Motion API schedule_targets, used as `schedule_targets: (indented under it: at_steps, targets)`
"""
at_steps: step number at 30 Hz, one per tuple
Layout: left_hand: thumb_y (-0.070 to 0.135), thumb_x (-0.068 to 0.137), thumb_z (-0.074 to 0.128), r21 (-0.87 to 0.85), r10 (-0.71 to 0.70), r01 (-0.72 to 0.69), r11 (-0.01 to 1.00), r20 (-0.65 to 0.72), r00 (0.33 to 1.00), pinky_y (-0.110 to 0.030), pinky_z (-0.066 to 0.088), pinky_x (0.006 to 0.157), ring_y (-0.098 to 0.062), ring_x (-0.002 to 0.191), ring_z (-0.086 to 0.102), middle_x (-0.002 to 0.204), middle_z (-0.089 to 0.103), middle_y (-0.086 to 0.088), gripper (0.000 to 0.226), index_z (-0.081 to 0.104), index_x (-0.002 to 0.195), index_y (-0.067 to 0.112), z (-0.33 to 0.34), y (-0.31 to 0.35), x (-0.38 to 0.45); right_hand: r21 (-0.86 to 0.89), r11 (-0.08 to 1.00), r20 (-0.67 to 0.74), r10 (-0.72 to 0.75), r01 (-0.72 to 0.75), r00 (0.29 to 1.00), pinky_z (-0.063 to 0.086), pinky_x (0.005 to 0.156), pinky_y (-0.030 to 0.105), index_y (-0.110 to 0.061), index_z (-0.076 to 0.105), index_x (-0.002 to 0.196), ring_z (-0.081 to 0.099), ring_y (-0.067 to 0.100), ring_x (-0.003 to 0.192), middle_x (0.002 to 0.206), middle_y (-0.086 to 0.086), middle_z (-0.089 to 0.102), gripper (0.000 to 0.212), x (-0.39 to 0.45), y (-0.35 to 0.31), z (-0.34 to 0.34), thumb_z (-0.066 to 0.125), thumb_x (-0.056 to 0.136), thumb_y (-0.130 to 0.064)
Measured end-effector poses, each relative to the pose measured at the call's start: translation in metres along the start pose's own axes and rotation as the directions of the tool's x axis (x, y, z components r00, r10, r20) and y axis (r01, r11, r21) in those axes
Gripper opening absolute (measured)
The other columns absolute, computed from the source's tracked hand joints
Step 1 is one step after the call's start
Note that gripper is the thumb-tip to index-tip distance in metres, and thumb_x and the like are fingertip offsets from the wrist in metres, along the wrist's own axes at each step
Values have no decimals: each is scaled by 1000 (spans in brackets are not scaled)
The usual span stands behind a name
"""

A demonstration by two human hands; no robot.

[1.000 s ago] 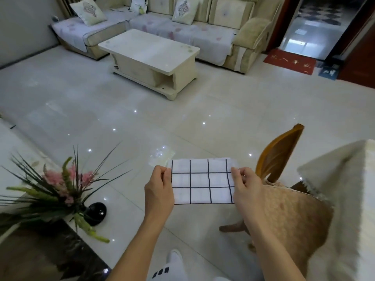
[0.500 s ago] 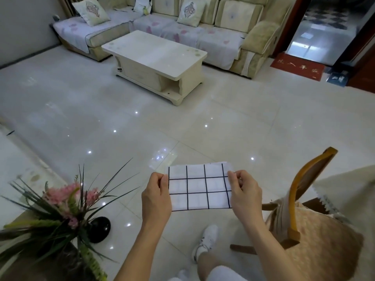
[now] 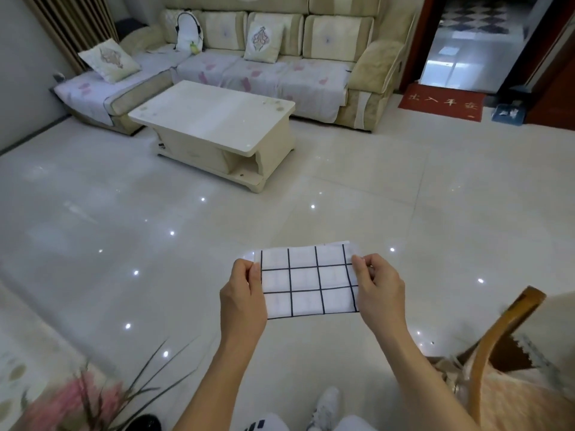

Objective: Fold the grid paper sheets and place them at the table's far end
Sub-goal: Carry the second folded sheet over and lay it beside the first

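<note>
A folded white sheet with a black grid (image 3: pixel 306 281) hangs in the air in front of me, above the tiled floor. My left hand (image 3: pixel 242 293) pinches its left edge between thumb and fingers. My right hand (image 3: pixel 378 287) pinches its right edge the same way. The sheet is stretched flat between both hands. A cream coffee table (image 3: pixel 214 119) stands further ahead, with nothing visible on its top.
A cream sofa (image 3: pixel 267 66) with cushions runs behind the coffee table. A wooden chair (image 3: pixel 497 346) with a woven seat stands at the lower right. Pink flowers in a dark vase (image 3: pixel 93 399) sit at the lower left. A red doormat (image 3: pixel 441 102) lies by the doorway.
The view has lifted and advanced toward the coffee table, which sits nearer the middle. The chair and flowers have slid lower in the frame. Both hands keep the same hold on the sheet.
</note>
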State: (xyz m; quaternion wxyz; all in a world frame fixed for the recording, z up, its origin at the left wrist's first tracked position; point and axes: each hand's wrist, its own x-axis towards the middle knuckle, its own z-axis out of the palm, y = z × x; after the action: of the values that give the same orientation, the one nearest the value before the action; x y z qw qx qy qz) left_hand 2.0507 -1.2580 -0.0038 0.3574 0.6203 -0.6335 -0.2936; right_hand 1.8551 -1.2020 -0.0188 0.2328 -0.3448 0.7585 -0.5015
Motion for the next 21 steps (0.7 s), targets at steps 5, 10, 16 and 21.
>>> schedule_targets:
  at_steps: [5, 10, 16, 21]
  targets:
    - [26, 104, 40, 27, 12, -14, 1000, 58, 998, -28, 30, 50, -16, 55, 36, 69, 54, -19, 25, 48, 84, 13, 41, 22, 41, 9, 999, -40, 38, -37, 999, 34, 52, 21, -13, 56, 73, 41, 10, 53, 55, -3, 47, 29, 52, 10, -8, 54, 99, -27]
    - [27, 104, 41, 8, 21, -22, 1000, 115, 993, -26, 30, 50, -12, 53, 34, 63, 49, -6, 25, 47, 82, 17, 81, 40, 77, 8, 998, -71, 67, -67, 995, 34, 51, 20, -11, 58, 75, 41, 10, 52, 55, 1, 49, 29, 96, 17, -18, 54, 99, -27]
    - [25, 104, 42, -17, 67, -65, 998, 198, 978, -23, 32, 49, -14, 55, 38, 67, 54, -12, 26, 50, 83, 11, 134, 67, 122, 20, 993, -150, 117, -115, 982, 34, 50, 21, -10, 57, 74, 43, 8, 51, 52, -3, 46, 30, 149, 29, -32, 54, 99, -26]
    - [24, 104, 42, -41, 111, -104, 994, 268, 957, -20, 33, 49, -9, 52, 37, 68, 55, -12, 25, 50, 84, 11, 184, 90, 170, -11, 988, -225, 147, -153, 963, 35, 52, 20, -10, 57, 75, 44, 7, 52, 53, -4, 46, 30, 207, 36, -41, 53, 100, -26]
